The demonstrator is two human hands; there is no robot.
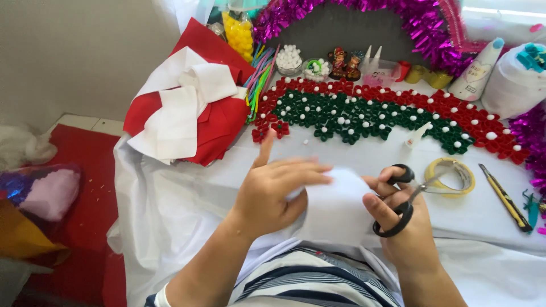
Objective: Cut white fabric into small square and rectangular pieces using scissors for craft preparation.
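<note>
My left hand (276,190) pinches a piece of white felt (335,207) from above, its index finger pointing up. My right hand (401,227) has thumb and fingers through the black handles of a pair of scissors (406,199), whose blades point right toward a roll of clear tape (450,175). The felt sits between both hands, low over a table covered in white cloth (352,156). Beyond lies a flat decoration of red and green pieces with white balls (375,113).
A stack of red and white felt sheets (190,111) lies at the left. A yellow utility knife (505,197) rests at the right. A small glue bottle (417,136), bowls of white balls (289,59), purple tinsel (421,23) and white cones (476,71) stand behind.
</note>
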